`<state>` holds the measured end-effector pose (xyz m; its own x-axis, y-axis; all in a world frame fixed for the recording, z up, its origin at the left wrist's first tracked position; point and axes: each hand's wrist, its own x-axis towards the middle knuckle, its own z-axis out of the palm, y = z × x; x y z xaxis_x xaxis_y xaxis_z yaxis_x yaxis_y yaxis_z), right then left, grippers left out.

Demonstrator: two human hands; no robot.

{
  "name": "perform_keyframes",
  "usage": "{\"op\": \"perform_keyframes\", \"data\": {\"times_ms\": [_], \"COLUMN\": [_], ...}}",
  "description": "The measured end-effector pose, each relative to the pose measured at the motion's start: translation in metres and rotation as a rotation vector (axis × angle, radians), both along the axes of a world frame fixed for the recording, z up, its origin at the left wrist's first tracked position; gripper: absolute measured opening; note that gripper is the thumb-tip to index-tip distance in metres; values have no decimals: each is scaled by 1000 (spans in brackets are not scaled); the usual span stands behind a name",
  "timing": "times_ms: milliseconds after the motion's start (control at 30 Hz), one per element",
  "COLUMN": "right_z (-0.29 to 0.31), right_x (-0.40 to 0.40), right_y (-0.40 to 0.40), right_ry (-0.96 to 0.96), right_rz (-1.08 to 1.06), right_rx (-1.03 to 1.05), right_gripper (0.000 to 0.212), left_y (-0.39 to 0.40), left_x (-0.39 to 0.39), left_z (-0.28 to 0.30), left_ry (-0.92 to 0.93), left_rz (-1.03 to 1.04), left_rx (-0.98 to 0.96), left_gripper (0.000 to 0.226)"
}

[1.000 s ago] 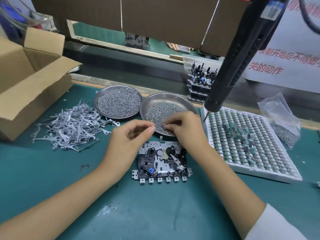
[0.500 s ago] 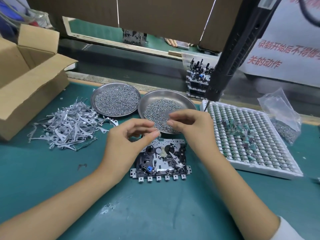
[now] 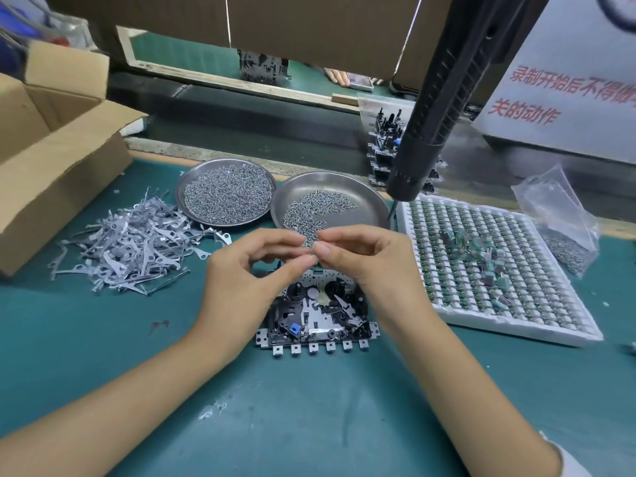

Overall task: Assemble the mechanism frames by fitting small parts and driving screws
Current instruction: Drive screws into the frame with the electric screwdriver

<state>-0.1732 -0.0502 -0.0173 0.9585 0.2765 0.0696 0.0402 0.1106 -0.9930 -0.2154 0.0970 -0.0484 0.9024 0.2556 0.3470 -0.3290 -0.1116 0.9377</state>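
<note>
While fingertips meet, both hands (image 3: 320, 266) hover over frame (image 3: 318, 316).

mechanism frame (image 3: 318, 318) partly hidden by hands

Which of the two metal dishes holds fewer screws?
The right dish, nearest the hanging screwdriver: much bare metal shows. The left dish is covered.

Open cardboard box (image 3: 51, 160) at left edge of green mat (image 3: 309, 425). White sign with red characters (image 3: 564, 94) upright at far right. Crumpled clear plastic bag (image 3: 557, 215) just beside it, lower down. Brown cardboard panels (image 3: 309, 25) across back; beyond them, second green surface (image 3: 192, 56).
</note>
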Motion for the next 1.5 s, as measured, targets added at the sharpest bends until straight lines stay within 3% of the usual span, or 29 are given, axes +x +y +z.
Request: {"op": "perform_keyframes", "data": {"times_ms": [200, 567, 1135, 1268, 1502], "right_z": [3, 8, 9, 9, 9], "right_x": [2, 6, 6, 6, 8], "right_y": [-6, -14, -15, -17, -19], "right_ry": [122, 287, 237, 148, 105], "right_rz": [81, 188, 184, 169, 189], "right_rx": [16, 130, 52, -57, -100], "right_gripper": [21, 17, 17, 25, 34], "left_y": [-1, -3, -1, -3, -4], "left_x": [-2, -5, -2, -4, -6], "left_z": [0, 1, -1, 1, 4], "left_ry": [-70, -108, -157, -228, -237], "left_rz": [25, 25, 45, 64, 48], "left_rx": [114, 75, 161, 301, 337], "left_gripper": [21, 18, 17, 17, 18]}}
